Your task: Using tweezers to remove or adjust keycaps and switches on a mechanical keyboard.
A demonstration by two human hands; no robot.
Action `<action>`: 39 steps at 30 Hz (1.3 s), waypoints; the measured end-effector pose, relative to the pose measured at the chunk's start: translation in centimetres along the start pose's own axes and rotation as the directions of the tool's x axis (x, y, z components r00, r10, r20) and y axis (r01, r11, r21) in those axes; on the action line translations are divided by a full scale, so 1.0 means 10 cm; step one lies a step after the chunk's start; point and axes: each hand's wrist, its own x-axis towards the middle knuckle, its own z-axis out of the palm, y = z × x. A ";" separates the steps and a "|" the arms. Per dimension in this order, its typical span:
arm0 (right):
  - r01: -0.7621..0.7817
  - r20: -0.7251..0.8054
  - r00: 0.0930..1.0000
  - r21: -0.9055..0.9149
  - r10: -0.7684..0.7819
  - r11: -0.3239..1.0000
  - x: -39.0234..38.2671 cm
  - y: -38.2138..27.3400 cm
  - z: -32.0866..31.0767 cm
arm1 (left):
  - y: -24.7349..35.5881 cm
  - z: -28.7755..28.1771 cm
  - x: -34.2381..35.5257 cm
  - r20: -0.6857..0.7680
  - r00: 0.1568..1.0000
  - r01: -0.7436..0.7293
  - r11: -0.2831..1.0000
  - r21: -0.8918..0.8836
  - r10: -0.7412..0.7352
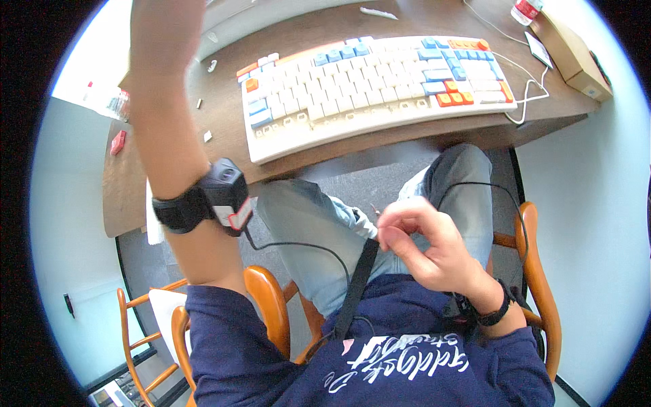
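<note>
My left arm reaches up past the keyboard's left side. Only the blurred base of my left hand (166, 30) shows at the top edge, its fingers outside the picture. My right hand (430, 247) is raised above my lap, thumb and forefinger pinched together. At their tips is a small, thin, dark metallic-looking piece (376, 211), too small to name. A large white keyboard (380, 119) with cream, blue and orange keycaps lies on the brown desk (224, 102). Along the keyboard's near edge, several key positions show bare switches without caps.
A cardboard box (569, 57) and a bottle (526, 10) stand at the far right, near a white cable (539, 97). A small red object (118, 142) and a white keycap-like piece (207, 136) lie at left. Wooden chairs (268, 305) surround me; a black cable (305, 244) crosses my lap.
</note>
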 end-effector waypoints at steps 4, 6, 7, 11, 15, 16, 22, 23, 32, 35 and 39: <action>-0.042 -0.136 0.990 -0.030 0.038 0.999 0.07 -0.01 0.02 | -0.45 0.17 -0.38 -0.093 0.911 0.384 0.909 -0.164 -0.402; -0.002 -0.097 0.995 -0.070 -0.005 0.998 0.20 -0.12 0.08 | -0.94 -0.03 -0.66 0.035 0.949 0.314 0.948 -0.050 -0.312; 0.055 -0.045 0.997 -0.074 -0.058 0.996 0.29 -0.17 0.16 | -0.95 0.02 -0.72 0.131 0.932 0.341 0.940 0.002 -0.338; 0.218 0.159 0.961 0.063 -0.225 0.974 0.66 -0.34 0.46 | -0.82 0.16 -0.70 0.454 0.783 0.422 0.900 0.113 -0.424; 0.303 0.147 0.947 -0.108 -0.286 0.947 0.90 -0.35 0.54 | -0.86 0.27 -0.95 0.607 0.689 0.433 0.896 0.094 -0.397; 0.324 0.132 0.945 -0.224 -0.301 0.919 0.93 -0.31 0.46 | -0.88 0.26 -1.04 0.621 0.682 0.435 0.897 0.081 -0.387; 0.122 -0.183 0.937 -0.625 -0.297 0.771 1.00 -0.05 -0.07 | -0.85 0.30 -1.18 0.529 0.735 0.423 0.897 0.131 -0.424; 0.118 -0.181 0.936 -0.644 -0.300 0.756 1.01 0.00 -0.07 | -0.85 0.28 -1.18 0.518 0.738 0.414 0.897 0.157 -0.432; 0.203 0.007 0.951 -0.768 -0.309 0.607 1.32 0.04 -0.13 | -0.88 0.33 -1.23 0.461 0.767 0.402 0.894 0.197 -0.447; 0.284 0.157 0.946 -0.822 -0.283 0.493 1.40 0.02 -0.17 | -0.88 0.34 -1.26 0.447 0.775 0.403 0.894 0.195 -0.447; 0.394 0.311 0.914 -0.836 -0.261 0.383 1.53 -0.05 -0.25 | -0.88 0.35 -1.26 0.423 0.792 0.398 0.898 0.190 -0.441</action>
